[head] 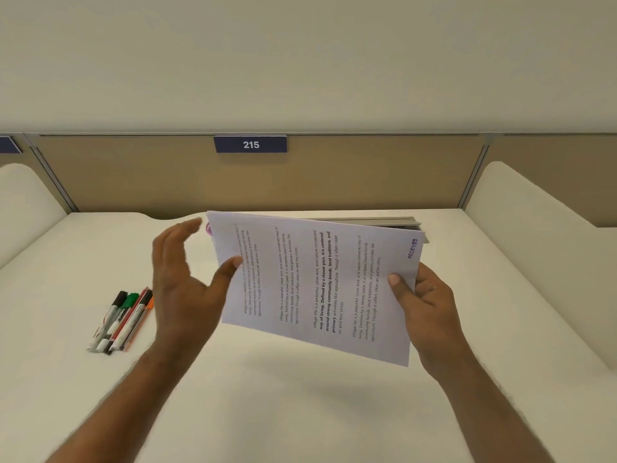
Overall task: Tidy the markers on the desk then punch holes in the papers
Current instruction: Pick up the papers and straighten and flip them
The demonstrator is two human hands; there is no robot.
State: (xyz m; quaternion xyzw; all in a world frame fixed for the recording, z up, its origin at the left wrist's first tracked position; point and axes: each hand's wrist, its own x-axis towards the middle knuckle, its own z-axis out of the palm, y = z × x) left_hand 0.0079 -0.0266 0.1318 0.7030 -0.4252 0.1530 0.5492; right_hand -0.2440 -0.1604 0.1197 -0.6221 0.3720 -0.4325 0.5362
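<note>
A stack of printed papers (314, 285) is held tilted above the white desk (300, 396), text running sideways, with a "RECEIVED" stamp near its right corner. My right hand (424, 302) grips the stack's right edge, thumb on top. My left hand (187, 282) is at the left edge, fingers spread and upright, only the thumb tip touching the sheet. Several markers (122, 320) lie side by side in a neat row on the desk to the left, with black, green, red and orange parts showing. No hole punch can be seen.
A beige partition (133, 175) with a blue "215" label (250, 144) closes the back of the desk. A grey flat lid or tray (377, 222) sits at the back edge behind the papers. White side panels rise at left and right.
</note>
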